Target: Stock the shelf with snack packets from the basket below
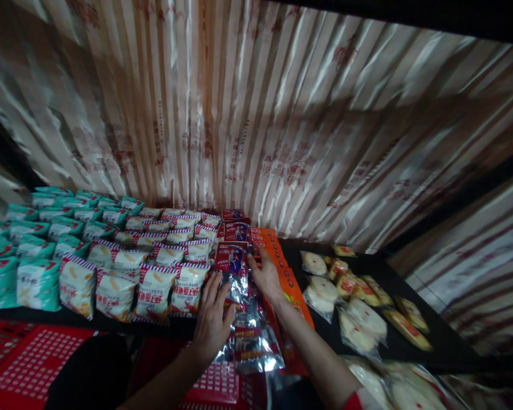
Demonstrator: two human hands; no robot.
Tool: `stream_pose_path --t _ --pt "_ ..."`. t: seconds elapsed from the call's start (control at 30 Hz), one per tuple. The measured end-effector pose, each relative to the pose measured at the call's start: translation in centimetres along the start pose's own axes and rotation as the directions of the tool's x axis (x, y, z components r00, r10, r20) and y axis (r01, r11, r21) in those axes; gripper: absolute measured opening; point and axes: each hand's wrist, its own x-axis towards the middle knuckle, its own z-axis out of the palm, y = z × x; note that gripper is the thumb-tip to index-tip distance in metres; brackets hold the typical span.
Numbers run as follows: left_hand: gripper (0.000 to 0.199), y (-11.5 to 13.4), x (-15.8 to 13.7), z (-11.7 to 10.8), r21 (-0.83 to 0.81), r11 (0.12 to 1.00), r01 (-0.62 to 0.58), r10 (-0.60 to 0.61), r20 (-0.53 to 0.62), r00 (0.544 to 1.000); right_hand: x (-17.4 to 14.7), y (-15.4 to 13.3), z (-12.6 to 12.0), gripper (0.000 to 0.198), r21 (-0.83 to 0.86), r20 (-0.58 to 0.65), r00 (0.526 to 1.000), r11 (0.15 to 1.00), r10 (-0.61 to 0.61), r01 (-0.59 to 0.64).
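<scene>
Both hands work on the row of dark red and silver snack packets that runs back along the shelf toward the striped foil-like wall; the step in hand looks like lining up or pressing that row into place, packet behind packet. The left hand lies flat on the near left side of the row, fingers spread wide and open, palm on the silvery wrappers, clasping nothing. The right hand rests on the right edge of the same row, fingers stretched forward and loosely open, touching the packets where they meet the orange packets just beside them. Neither hand closes around anything.

Left of the row stand the white shrimp-cracker bags, and beyond those the green bags. Right of the row, past the orange ones, lie clear-wrapped round cakes. Nearer than the row, a red crate sits below the shelf edge.

A next move, as I judge it, calls for squeezing the row gently from both sides without toppling the neighbours
</scene>
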Motion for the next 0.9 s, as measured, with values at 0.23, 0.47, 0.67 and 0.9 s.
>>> stream_pose_path --t 0.23,0.47,0.67,0.9 --pt "0.043 -0.3 -0.3 0.5 0.012 1.000 0.001 -0.002 0.051 0.999 -0.7 -1.1 0.3 0.051 -0.046 0.010 0.998 0.997 -0.063 0.063" --pt "0.050 -0.5 -0.8 1.0 -0.005 1.000 0.029 -0.029 0.022 0.999 -0.5 -1.3 0.2 0.046 0.013 0.029 0.999 0.999 -0.035 0.034" --pt "0.048 -0.3 -0.8 1.2 0.001 0.997 0.082 -0.082 0.025 0.996 -1.0 -1.8 0.3 0.043 -0.046 0.091 0.996 0.999 -0.010 0.015" --pt "0.042 -0.4 -0.7 1.1 0.016 0.997 0.078 -0.078 -0.021 0.997 -1.1 -2.7 -0.4 0.034 -0.234 0.152 0.986 0.972 0.064 -0.027"
